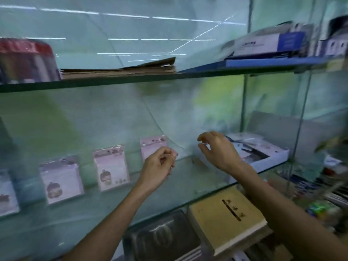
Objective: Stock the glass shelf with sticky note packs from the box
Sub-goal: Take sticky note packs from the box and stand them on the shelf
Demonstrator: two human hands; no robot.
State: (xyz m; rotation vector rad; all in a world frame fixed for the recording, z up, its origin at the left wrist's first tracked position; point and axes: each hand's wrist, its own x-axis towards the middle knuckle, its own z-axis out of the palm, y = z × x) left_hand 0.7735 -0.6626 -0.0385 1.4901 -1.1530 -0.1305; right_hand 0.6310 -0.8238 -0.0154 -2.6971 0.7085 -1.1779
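1. Sticky note packs stand in a row along the back of the glass shelf (188,187), leaning on the rear glass: rightmost pack (153,146), middle pack (111,167), left pack (61,182), and another cut off at the frame's left edge (7,193). Upright, spaced apart, none touching.
2. Left hand (160,164) is over the shelf just in front of the rightmost pack, fingers curled loosely together, nothing visibly in them. Can't tell if it touches the pack; blur doesn't help.
3. Right hand (218,149) hovers over the bare stretch of shelf to the right of the row, fingers (202,137) part-curled with thumb and forefinger a little apart. Empty as far as I can see.
4. Step, my read: between placements. Neither hand carries stock.
5. The supply box isn't identifiable in view. The white box (263,153) at the shelf's right end looks like other merchandise, not the source.
6. Next move calls for fetching a pack and standing it in the gap between the rightmost pack and the white box, matching lean and spacing.
7. Surroundings: upper shelf carries a flat cardboard stack (120,71); a tan notebook (227,217) lies on the tier below.
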